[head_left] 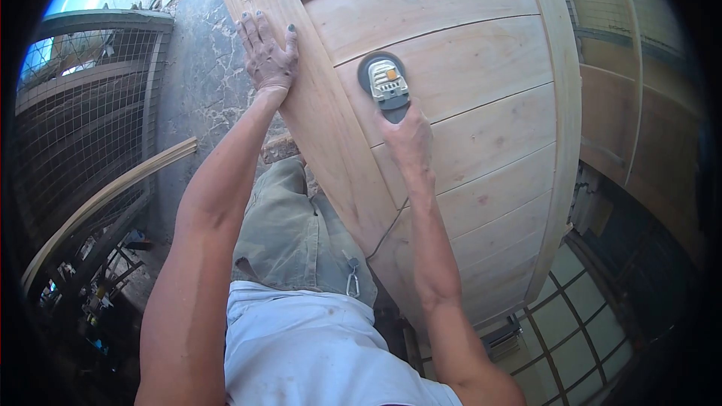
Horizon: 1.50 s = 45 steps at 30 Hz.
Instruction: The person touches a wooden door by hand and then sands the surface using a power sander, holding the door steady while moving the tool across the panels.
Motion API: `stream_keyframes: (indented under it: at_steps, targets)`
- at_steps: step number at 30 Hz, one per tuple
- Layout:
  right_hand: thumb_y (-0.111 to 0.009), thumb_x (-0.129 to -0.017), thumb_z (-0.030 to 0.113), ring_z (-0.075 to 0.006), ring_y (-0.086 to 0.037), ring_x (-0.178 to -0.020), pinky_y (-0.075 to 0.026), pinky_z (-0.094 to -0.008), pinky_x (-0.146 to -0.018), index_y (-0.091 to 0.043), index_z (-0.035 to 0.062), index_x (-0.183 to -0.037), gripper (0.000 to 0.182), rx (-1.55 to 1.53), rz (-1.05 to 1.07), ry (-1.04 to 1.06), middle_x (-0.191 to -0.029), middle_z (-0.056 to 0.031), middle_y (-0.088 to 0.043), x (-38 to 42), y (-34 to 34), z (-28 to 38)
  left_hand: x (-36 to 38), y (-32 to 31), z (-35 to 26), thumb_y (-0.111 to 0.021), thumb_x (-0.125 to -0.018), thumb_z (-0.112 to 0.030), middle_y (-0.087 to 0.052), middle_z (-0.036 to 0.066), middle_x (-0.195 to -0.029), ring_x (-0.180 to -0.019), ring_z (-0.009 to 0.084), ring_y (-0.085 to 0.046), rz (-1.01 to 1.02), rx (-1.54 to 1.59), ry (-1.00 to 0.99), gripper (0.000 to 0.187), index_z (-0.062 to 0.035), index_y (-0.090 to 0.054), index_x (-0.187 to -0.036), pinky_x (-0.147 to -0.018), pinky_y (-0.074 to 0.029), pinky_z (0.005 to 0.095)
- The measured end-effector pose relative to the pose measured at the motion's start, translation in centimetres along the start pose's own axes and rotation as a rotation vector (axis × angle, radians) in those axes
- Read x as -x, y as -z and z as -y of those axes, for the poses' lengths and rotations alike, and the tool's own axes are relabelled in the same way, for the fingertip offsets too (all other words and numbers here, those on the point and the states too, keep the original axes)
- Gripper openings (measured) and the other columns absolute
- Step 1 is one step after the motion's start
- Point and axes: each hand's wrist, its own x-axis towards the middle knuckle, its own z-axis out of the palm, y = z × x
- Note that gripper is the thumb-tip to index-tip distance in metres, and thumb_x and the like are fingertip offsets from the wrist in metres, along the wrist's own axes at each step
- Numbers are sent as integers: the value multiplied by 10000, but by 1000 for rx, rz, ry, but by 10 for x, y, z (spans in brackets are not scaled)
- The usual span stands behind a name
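Note:
My right hand (408, 135) is wrapped round the dark handle of an angle grinder (389, 84) with a round grey disc. The disc lies over the planks of a pale wooden door (466, 68), in its upper middle. A cord (389, 234) trails back from under my right forearm across the door toward my body. My left hand (269, 56) rests flat on the door's near side rail, fingers spread and pointing up the board, with nothing held.
On the left stands a wire-mesh frame (90, 83) beside cracked concrete ground (199, 53). A long wooden strip (113, 199) slants there above dark clutter. A brick (280, 149) sits beside my leg. Tall boards (632, 105) line the right, and grid-patterned panels (571, 316) lie at lower right.

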Motion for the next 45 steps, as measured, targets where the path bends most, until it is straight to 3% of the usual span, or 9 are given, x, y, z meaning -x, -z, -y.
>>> stream_keyframes:
  at_steps: [6,12,21,24,26,33,37,41,45]
  targets:
    - [-842,-906,387,-491,-760,-1040,-602,-579,-891,-672,-9,-1230,539,-52,15,-124,-1079,-291,-781,-20,21,-12,2,2,-1,-519,-1094,-631,-257,256,-1821,-1713,451,-160,19,15,11,878,-42,-367,-1727,-1333,-320,572]
    - [-831,-913,416,-493,-768,-1020,-612,-583,-873,-659,1,-1231,550,45,89,133,-1032,-286,-787,-30,23,-18,-1,3,-2,-520,-1101,-611,-242,262,-1823,-1709,448,-160,41,25,-5,877,-31,-342,-1734,-1376,-238,539]
    - [-819,-852,517,-480,-796,-959,-629,-548,-837,-801,-25,-1013,566,51,-216,-164,-990,-295,-805,-117,132,-90,0,-1,3,-491,-1113,-642,-229,261,-1827,-1712,444,-140,37,27,-22,906,-17,-313,-1744,-1396,-171,525]
    - [-807,-850,512,-469,-799,-930,-626,-538,-824,-802,-25,-1038,569,25,-226,-218,-963,-277,-808,-119,141,-90,1,-4,4,-488,-1114,-636,-243,266,-1820,-1710,443,-147,28,29,-36,901,-3,-329,-1734,-1396,-158,522]
    - [-832,-848,499,-396,-807,-900,-624,-475,-826,-777,-33,-1128,604,-72,-6,-287,-979,-232,-815,-117,123,-95,0,-2,8,-499,-1108,-630,-254,270,-1815,-1706,446,-160,19,29,-55,897,0,-344,-1727,-1395,-160,527]
    - [-807,-863,474,-488,-784,-972,-647,-559,-867,-694,-12,-1224,616,74,58,189,-1005,-276,-797,-85,64,-60,-2,5,2,-508,-1109,-611,-257,275,-1810,-1702,445,-165,35,28,-77,878,5,-358,-1716,-1392,-157,549]
    - [-829,-835,488,-486,-785,-980,-646,-556,-870,-704,-19,-1203,639,-38,-78,80,-1026,-294,-796,-127,108,-86,-2,6,3,-494,-1113,-626,-247,273,-1811,-1705,441,-151,29,37,-97,889,1,-340,-1725,-1389,-155,566]
    - [-813,-784,558,-473,-799,-971,-634,-521,-862,-793,-49,-1023,653,-14,-225,-119,-979,-315,-795,-180,168,-146,-2,3,4,-488,-1115,-631,-244,274,-1811,-1707,439,-146,19,43,-108,894,0,-332,-1728,-1389,-152,570]
    - [-796,-796,554,-445,-813,-968,-632,-500,-846,-802,-30,-1005,620,-128,-149,-274,-960,-277,-805,-186,202,-142,-1,10,-3,-480,-1121,-631,-223,254,-1827,-1715,427,-135,55,24,-66,892,-18,-303,-1745,-1390,-121,585]
